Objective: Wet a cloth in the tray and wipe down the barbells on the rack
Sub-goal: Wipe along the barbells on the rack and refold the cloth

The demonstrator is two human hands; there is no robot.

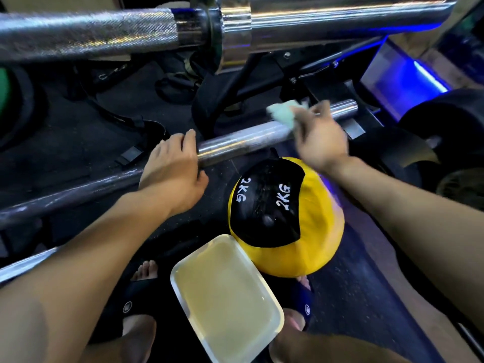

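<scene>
A lower steel barbell (pixel 243 140) runs from lower left to upper right across the middle. My left hand (pixel 172 171) grips it where the thin shaft meets the thicker sleeve. My right hand (pixel 320 138), blurred, holds a pale green cloth (pixel 284 112) against the sleeve near its far end. A second barbell (pixel 131 32) with a knurled shaft and shiny sleeve crosses the top of the view. A white tray (pixel 183 289) holding cloudy liquid sits on the floor between my feet.
A yellow and black 2KG medicine ball (pixel 309 226) lies just behind the tray. Black rack legs (pixel 251 72), straps and weight plates (pixel 450 113) crowd the dark rubber floor. A blue-lit panel (pixel 408 74) stands at the upper right.
</scene>
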